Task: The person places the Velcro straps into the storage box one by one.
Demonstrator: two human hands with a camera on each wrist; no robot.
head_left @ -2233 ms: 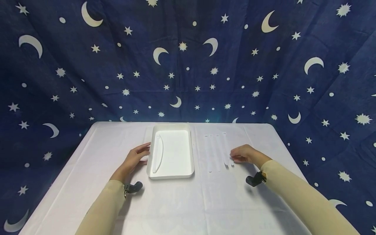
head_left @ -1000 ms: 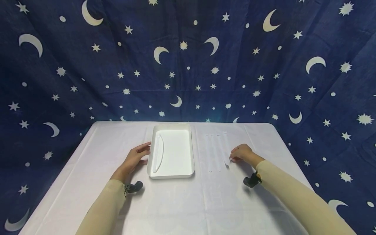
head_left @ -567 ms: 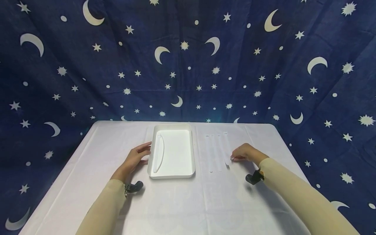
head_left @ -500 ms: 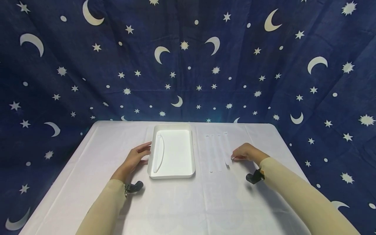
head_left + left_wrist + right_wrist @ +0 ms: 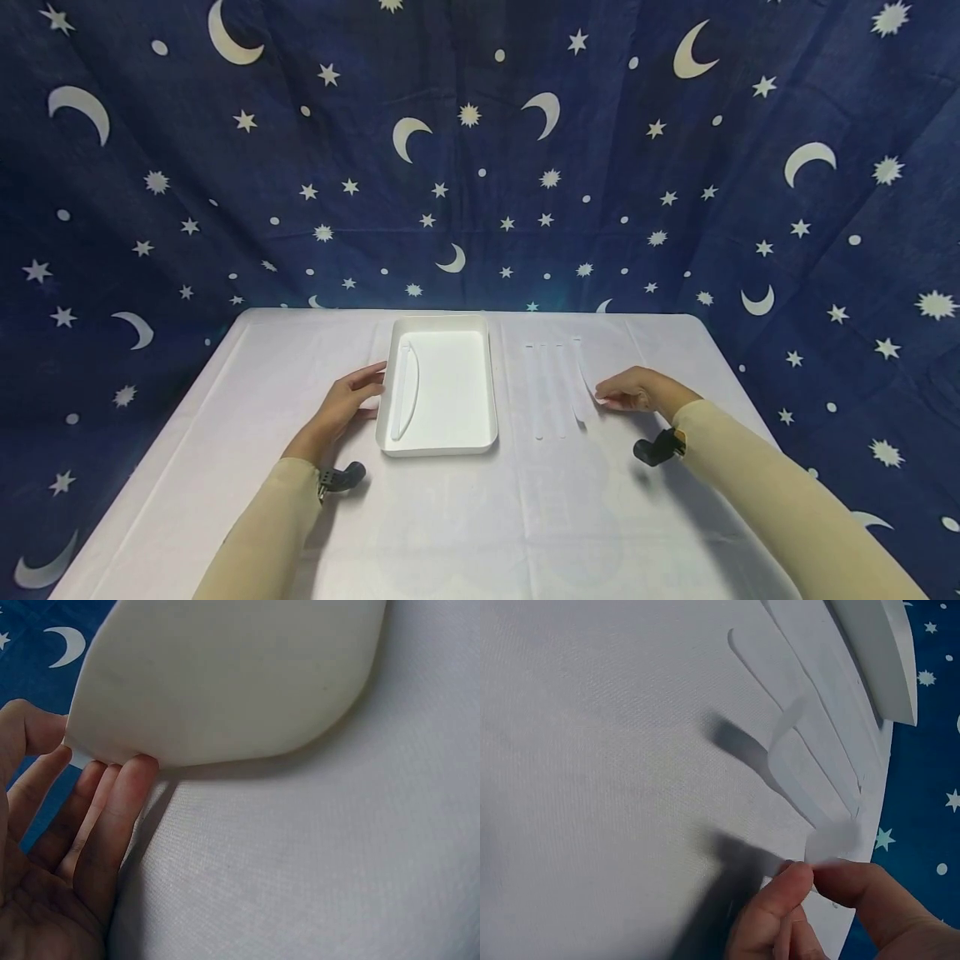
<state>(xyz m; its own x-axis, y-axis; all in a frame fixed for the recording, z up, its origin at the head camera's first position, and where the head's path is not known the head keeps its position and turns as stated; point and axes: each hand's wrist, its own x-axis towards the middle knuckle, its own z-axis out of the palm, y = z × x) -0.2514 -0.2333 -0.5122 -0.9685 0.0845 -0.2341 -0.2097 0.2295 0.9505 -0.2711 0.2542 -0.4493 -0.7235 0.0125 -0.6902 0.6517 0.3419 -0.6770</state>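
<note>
In the head view my right hand (image 5: 633, 388) pinches the near end of the rightmost thin white strip (image 5: 584, 375) between thumb and index finger. In the right wrist view that held end (image 5: 832, 841) is blurred and lifted off the cloth. Beside it, another white strip (image 5: 784, 761) has a curled-up end. My left hand (image 5: 347, 402) touches the left side of a white tray (image 5: 487, 392), fingertips (image 5: 139, 766) against its wall in the left wrist view. Inside the tray lies a white strip (image 5: 414, 387) bent into a long D-shaped loop.
Two more white strips (image 5: 536, 392) lie flat between the tray and the right hand, their far ends showing small dark slots. A white cloth (image 5: 435, 533) covers the table. Behind it hangs a dark blue curtain (image 5: 360, 83) with moons and stars.
My right hand first worked at the strip's near end, then drew it slightly rightward and up, away from the neighbouring strip. The left hand and tray stay put.
</note>
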